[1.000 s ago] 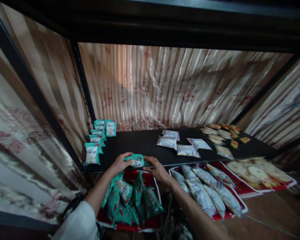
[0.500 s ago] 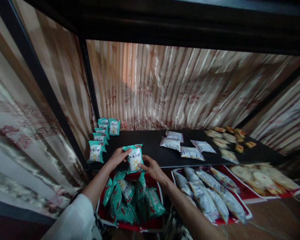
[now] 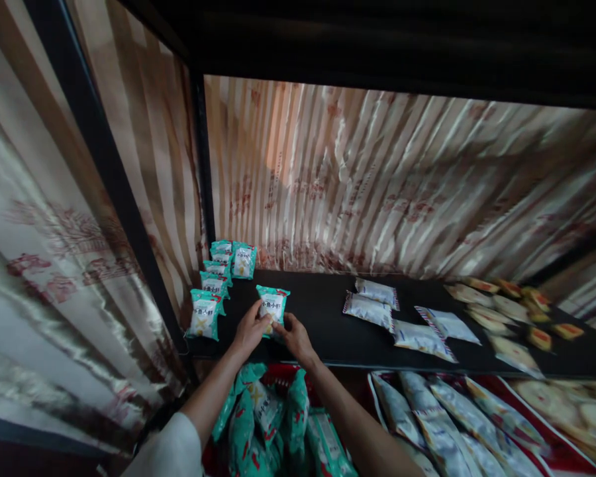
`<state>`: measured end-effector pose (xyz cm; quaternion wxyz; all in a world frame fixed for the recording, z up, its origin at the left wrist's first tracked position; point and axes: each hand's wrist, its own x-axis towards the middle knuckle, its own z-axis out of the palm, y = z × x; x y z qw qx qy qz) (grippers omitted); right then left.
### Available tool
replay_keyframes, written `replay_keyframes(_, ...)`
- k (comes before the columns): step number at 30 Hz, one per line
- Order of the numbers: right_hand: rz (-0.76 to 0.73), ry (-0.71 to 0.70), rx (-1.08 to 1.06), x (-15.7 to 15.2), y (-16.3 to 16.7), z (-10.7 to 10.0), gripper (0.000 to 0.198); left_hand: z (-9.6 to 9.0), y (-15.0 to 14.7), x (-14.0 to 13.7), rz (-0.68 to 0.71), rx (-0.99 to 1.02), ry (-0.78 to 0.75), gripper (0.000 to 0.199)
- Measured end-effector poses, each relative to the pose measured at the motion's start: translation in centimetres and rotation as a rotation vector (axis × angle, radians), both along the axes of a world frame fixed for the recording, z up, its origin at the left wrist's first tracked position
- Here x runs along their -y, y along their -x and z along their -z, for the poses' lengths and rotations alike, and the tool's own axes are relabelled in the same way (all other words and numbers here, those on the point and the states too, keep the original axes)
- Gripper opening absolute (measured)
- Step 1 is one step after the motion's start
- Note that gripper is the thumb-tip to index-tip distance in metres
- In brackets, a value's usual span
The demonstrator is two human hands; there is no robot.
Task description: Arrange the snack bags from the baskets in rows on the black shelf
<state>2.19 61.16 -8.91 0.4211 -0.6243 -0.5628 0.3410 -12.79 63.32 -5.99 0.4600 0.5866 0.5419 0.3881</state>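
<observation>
Both my hands grip one teal-and-white snack bag (image 3: 273, 305), upright with its printed front toward me, over the front part of the black shelf (image 3: 312, 318). My left hand (image 3: 251, 328) is closed on its lower left side. On the lower right side, my right hand (image 3: 295, 338) pinches the same bag, thumb in front. To the left, a row of matching snack bags (image 3: 204, 316) stands from the shelf's front edge to the back corner, with another matching bag (image 3: 244, 260) beside the rearmost one. Below my hands, a red basket (image 3: 283, 373) holds more teal bags (image 3: 265, 411).
Several white-blue packets (image 3: 370, 311) lie mid-shelf. Flat pale packs (image 3: 514, 354) and small yellow packs (image 3: 540, 339) lie at the right. Red baskets with silvery packets (image 3: 442, 424) and round pale goods (image 3: 576, 411) stand below. A dark post (image 3: 206, 165) and striped curtain (image 3: 377, 179) bound the shelf.
The held bag has moved up and forward from above the basket to over the shelf. My left hand has shifted lower on it. The view has turned, so the scene sits further right and lower.
</observation>
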Motion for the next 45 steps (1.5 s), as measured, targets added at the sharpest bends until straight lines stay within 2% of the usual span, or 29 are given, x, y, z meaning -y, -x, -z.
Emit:
replay_keyframes(6,0.044,0.009,0.044,-5.6,2.0,1.1,0.029,1.3,-0.1,-2.4,-0.131,-0.152,-0.093,0.049)
replay_keyframes(10,0.053,0.019,0.065,-8.9,3.1,1.2,0.033,2.1,-0.1,-4.1,-0.17,-0.255,-0.1,0.047)
replay_keyframes(19,0.05,0.036,0.166,-13.9,5.0,1.4,0.033,4.1,0.3,-8.1,-0.248,-0.253,-0.102,0.048)
replay_keyframes(25,0.056,0.019,0.197,-15.9,5.8,0.7,0.032,5.0,0.0,-10.0,-0.291,-0.253,-0.142,0.049)
replay_keyframes(31,0.055,0.026,0.215,-17.2,5.9,1.5,0.033,5.7,0.0,-10.9,-0.294,-0.27,-0.139,0.048)
replay_keyframes(36,0.035,-0.01,0.199,-18.2,5.8,1.8,0.035,5.5,0.1,-11.5,-0.299,-0.268,-0.092,0.049)
replay_keyframes(42,0.061,0.042,0.272,-18.7,5.9,1.9,0.035,5.6,-0.3,-12.2,-0.312,-0.214,-0.076,0.045)
replay_keyframes(45,0.028,0.057,0.272,-18.8,6.0,1.7,0.033,5.9,-0.5,-12.2,-0.345,-0.219,-0.07,0.045)
